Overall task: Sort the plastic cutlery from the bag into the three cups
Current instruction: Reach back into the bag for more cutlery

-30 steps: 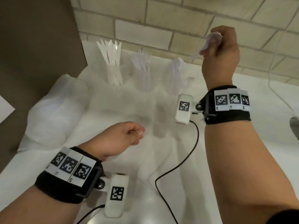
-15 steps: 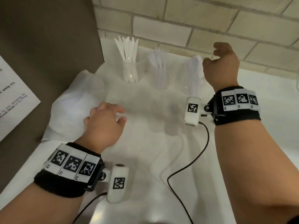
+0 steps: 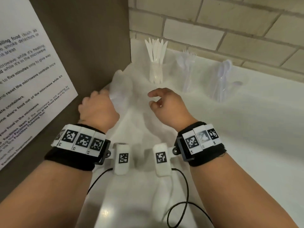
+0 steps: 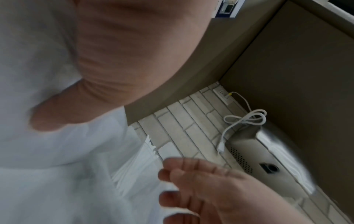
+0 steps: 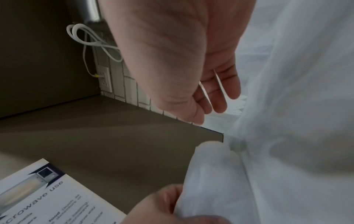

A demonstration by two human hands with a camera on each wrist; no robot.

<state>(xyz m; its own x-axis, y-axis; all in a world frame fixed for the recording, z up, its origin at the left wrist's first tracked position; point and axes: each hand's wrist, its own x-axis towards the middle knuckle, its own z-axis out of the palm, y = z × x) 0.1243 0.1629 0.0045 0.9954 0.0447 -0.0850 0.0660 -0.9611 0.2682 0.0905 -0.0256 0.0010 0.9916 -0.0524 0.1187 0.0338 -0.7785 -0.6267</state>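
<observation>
White tabletop [image 3: 255, 137] in a corner: brown panel left, brick wall behind. Nearest, left hand [image 3: 97, 111] pinches the bag [image 3: 121, 89] edge; right hand [image 3: 167, 106] hovers beside it, fingers loosely curled, holding nothing. Beyond: knife cup [image 3: 156, 74], fork cup [image 3: 187, 76], spoon cup [image 3: 220, 83]. Risks, judged: thin bag could slide or tear w/ a hard tug; reaching past could tip the knife cup, just behind. Panel crowds the left; open room to the right.
</observation>
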